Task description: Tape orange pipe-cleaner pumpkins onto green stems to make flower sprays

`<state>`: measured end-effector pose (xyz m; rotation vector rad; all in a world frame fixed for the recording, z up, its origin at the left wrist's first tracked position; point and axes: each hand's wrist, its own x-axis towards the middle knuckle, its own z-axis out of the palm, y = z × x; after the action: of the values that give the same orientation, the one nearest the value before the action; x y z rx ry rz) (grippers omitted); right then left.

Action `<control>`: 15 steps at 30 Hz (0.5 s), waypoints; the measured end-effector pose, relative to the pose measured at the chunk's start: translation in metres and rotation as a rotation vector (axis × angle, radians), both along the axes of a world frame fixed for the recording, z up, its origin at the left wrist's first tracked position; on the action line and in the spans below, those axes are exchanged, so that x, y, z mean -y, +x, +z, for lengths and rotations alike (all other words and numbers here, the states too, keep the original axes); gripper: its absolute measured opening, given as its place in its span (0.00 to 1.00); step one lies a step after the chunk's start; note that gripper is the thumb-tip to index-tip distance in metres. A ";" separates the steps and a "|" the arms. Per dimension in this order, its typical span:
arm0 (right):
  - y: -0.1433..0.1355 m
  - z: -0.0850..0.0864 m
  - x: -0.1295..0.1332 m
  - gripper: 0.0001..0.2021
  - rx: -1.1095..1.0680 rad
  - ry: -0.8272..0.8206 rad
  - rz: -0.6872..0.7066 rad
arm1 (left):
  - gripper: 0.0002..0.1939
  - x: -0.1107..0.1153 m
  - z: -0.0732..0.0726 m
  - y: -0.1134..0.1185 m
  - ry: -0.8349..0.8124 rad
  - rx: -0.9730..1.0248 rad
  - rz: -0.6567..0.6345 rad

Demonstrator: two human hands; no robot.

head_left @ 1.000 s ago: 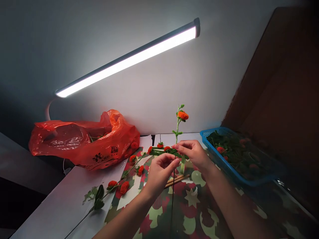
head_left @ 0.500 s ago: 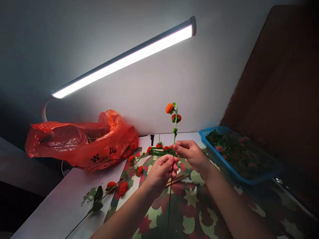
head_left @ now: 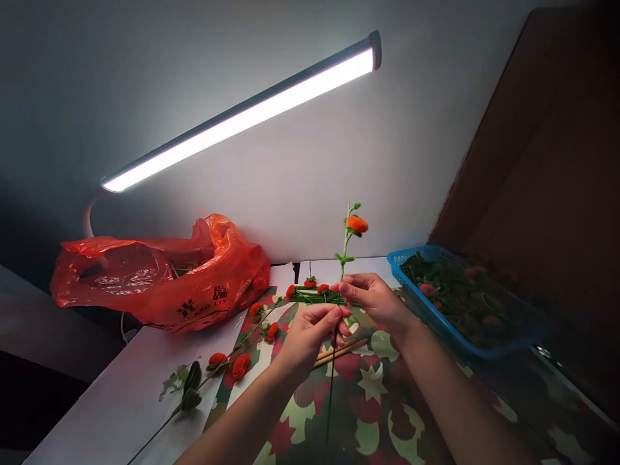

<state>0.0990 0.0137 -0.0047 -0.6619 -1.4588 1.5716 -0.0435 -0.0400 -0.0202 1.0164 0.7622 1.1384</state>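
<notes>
1. Two bare hands, close together and both pinched on the same upright flower stem (head_left: 345, 248). The right hand (head_left: 375, 297) has it a little under the lowest green leaves, and the left hand (head_left: 314, 329) grips it just below that.
2. The stem's mid-scene, held over the patterned sheet (head_left: 402, 439), with an orange bloom (head_left: 357, 224) near the top and a thin dark lower part running down toward the near edge.
3. Something pale green shows just under the right hand, too small to make out, sorry.
4. Risk-wise: if the hands twist unevenly, I reckon that skinny stem could kink. Loosen the right pinch and the off-center bloom might tip the top over.
5. Also, the left forearm (head_left: 242, 416) is near the flower spray (head_left: 241, 365), so a careless sweep left could drag it.
</notes>
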 end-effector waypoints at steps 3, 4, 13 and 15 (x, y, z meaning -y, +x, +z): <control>0.000 0.000 0.001 0.12 0.003 0.007 0.018 | 0.11 -0.002 -0.006 0.000 -0.051 0.176 -0.110; 0.000 0.000 0.002 0.12 0.006 0.007 0.024 | 0.10 -0.002 -0.007 0.000 -0.062 0.217 -0.135; -0.003 -0.002 0.003 0.11 -0.039 -0.014 0.101 | 0.09 0.002 -0.009 0.004 -0.142 0.459 -0.267; -0.007 -0.006 0.003 0.11 -0.073 -0.070 0.123 | 0.09 0.003 -0.009 0.004 -0.153 0.508 -0.298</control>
<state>0.0921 0.0107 -0.0110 -0.5576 -1.4190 1.7300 -0.0394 -0.0433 -0.0294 0.6446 0.2739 1.0009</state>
